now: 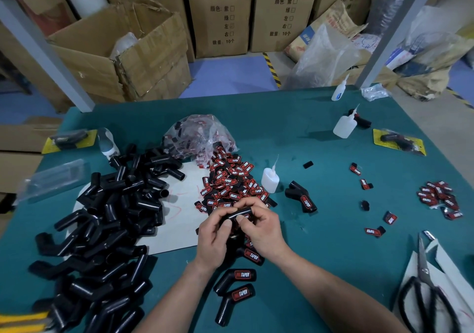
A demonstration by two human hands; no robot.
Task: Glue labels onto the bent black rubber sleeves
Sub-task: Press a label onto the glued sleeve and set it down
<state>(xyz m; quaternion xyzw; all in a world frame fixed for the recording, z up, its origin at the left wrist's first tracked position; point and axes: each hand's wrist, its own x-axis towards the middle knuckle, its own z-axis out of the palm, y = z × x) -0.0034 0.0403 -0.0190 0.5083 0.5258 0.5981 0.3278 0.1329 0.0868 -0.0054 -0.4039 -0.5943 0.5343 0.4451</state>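
Observation:
Both my hands hold one bent black rubber sleeve [239,213] just above the table's middle. My left hand [216,235] grips its lower end, and my right hand [260,226] curls round its upper end with the thumb pressed on it. A heap of red and black labels [229,183] lies just beyond my hands. A big pile of unlabelled black sleeves [107,225] fills the left side. Three labelled sleeves [237,285] lie close in front of me. A small glue bottle [270,178] stands right of the label heap.
A labelled sleeve [302,198] lies right of the glue bottle. Two more glue bottles [345,124] stand at the back right. Loose labels [438,196] lie scattered at the right. Scissors [425,289] rest at the front right. A plastic bag of labels [200,135] sits at mid-table.

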